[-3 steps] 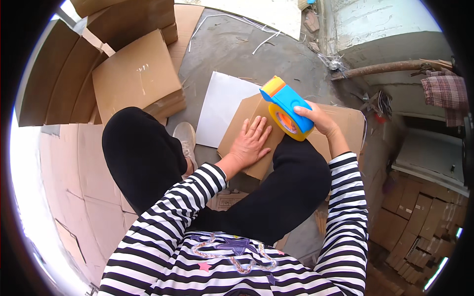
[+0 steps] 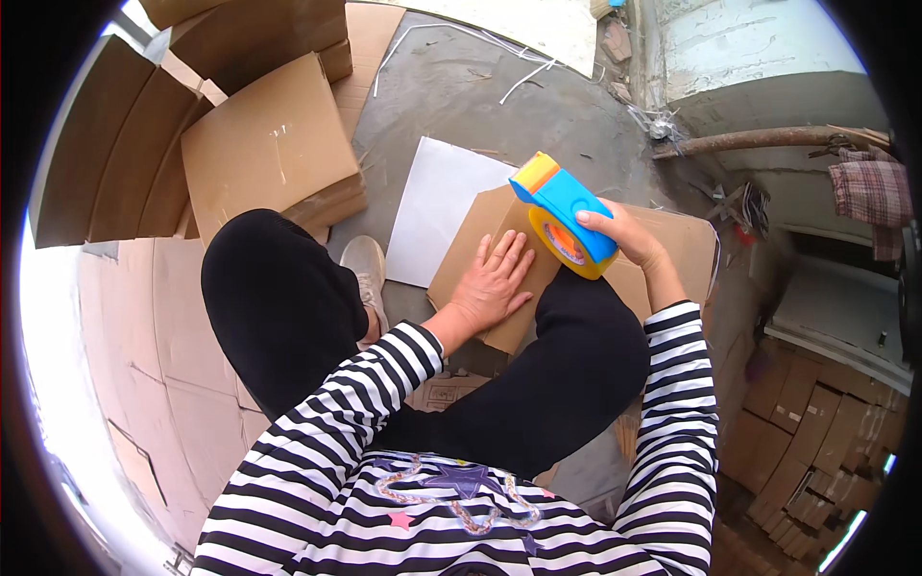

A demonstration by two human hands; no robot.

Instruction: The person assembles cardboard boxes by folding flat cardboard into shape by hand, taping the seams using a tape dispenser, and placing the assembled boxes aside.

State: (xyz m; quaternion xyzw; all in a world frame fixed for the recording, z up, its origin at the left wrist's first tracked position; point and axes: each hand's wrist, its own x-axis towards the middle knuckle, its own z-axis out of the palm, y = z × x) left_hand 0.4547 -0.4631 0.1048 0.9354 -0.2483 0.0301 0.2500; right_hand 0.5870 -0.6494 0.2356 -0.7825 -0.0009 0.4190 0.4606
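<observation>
My left hand (image 2: 495,281) lies flat, fingers spread, on a folded brown cardboard box (image 2: 672,245) that rests across my knee. My right hand (image 2: 624,233) grips a blue and yellow tape dispenser (image 2: 564,215) holding an orange roll, raised just above the cardboard's upper part. A white sheet (image 2: 437,206) lies on the concrete floor, partly under the cardboard's left edge.
A stack of flat cardboard (image 2: 274,154) sits at the upper left, with more sheets along the left. Folded boxes (image 2: 816,432) are piled at the lower right. A wooden pole (image 2: 768,139) and a checked cloth (image 2: 872,192) lie to the upper right. My shoe (image 2: 365,264) rests beside the white sheet.
</observation>
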